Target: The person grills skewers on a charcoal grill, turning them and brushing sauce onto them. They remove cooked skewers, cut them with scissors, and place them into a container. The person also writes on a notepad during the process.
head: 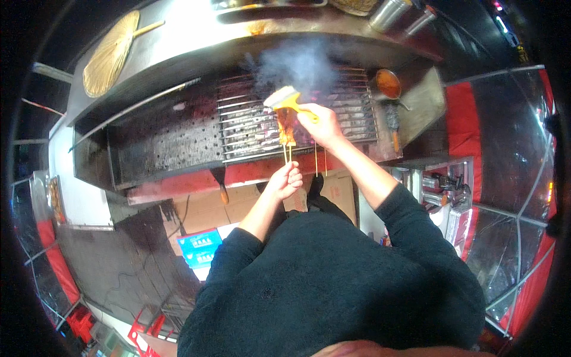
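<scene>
My left hand (286,180) grips the lower ends of two wooden skewers at the front edge of the charcoal grill. Browned food (286,130) on these skewers lies over the metal grate (245,129). In my right hand (322,125) is a yellow-handled basting brush (285,99), its pale bristles above the far end of the food. Two more bare skewer ends (316,160) stick out past the grill's front edge, under my right forearm; what they carry is hidden by my hand and arm.
Smoke (299,62) rises behind the brush. A metal pot of red-orange sauce (388,85) stands at the grill's right end, near a wooden-handled wire brush (392,122). A woven fan (111,53) lies on the back counter. Below the grill are cardboard (200,207) and a blue-and-white box (200,247).
</scene>
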`<state>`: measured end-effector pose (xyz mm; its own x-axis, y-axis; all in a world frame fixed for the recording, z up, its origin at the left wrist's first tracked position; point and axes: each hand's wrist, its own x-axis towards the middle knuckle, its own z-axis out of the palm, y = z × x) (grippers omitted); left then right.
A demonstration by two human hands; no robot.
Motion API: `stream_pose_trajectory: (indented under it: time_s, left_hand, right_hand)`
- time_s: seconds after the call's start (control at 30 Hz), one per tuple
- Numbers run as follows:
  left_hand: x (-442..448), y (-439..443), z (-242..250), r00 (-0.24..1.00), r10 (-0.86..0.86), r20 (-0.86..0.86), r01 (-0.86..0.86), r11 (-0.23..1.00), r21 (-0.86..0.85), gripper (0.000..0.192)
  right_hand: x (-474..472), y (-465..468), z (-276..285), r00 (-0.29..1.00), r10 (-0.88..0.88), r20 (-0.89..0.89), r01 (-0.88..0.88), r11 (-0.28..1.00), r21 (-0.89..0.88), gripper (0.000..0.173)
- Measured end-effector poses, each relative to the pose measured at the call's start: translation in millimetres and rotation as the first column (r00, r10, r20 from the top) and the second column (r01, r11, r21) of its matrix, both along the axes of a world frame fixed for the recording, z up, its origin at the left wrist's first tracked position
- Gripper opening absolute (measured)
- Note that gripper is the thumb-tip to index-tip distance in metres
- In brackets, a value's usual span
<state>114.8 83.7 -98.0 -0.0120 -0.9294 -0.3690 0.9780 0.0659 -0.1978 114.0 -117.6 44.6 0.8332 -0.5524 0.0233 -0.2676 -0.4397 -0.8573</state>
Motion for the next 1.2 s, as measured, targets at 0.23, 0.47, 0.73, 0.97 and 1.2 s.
stream_pose_trajectory:
  time_s: [0.23, 0.47, 0.73, 0.97, 1.2]
  left_hand:
    - [2.6, 0.0, 1.9, 0.999, -0.029, 0.022, 0.028, 0.999, 0.046, 0.018]
    - [7.0, 8.6, 14.2, 0.886, -0.248, 0.392, 0.085, 0.918, 0.388, 0.018]
    - [11.4, 19.3, 36.3, 0.374, -0.596, 0.711, 0.020, 0.772, 0.636, 0.016]
    - [18.4, 18.6, 35.6, 0.335, -0.604, 0.723, 0.068, 0.781, 0.621, 0.017]
    - [30.5, 22.8, 28.0, 0.076, -0.637, 0.767, 0.043, 0.771, 0.636, 0.013]
  right_hand:
    - [46.6, -35.6, -12.1, 0.998, -0.006, 0.062, 0.009, 0.999, -0.043, 0.022]
    - [60.2, -57.6, 114.2, 0.866, 0.041, 0.499, -0.199, 0.943, 0.268, 0.020]
    - [190.3, -130.1, 223.9, 0.903, -0.094, 0.419, 0.259, 0.898, -0.357, 0.038]
    - [143.8, -105.8, 191.6, 0.862, -0.004, 0.508, 0.390, 0.644, -0.658, 0.054]
    - [-47.0, 49.2, 4.5, 0.959, 0.080, -0.273, -0.038, 0.987, 0.158, 0.036]
